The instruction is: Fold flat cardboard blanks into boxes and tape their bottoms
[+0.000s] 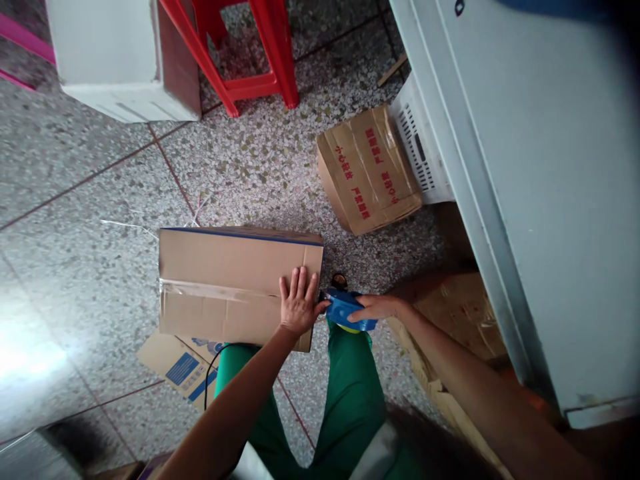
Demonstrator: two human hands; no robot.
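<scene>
A closed cardboard box (225,260) lies on the floor in front of my legs, with a strip of clear tape (200,289) along the left part of its seam. My left hand (299,307) rests flat on the box's right end, fingers spread. Just beyond that end, my right hand (373,309) is closed around a blue tape dispenser (340,308). The dispenser's front touches or nearly touches the box edge beside my left thumb; which of the two I cannot tell. The underside of the dispenser is hidden.
A brown carton (370,170) with red print stands ahead right, against a white slotted crate (417,147) under a grey table (560,200). A red stool (250,60) and a white box (107,53) are farther off. Flattened cardboard (175,367) lies by my left leg.
</scene>
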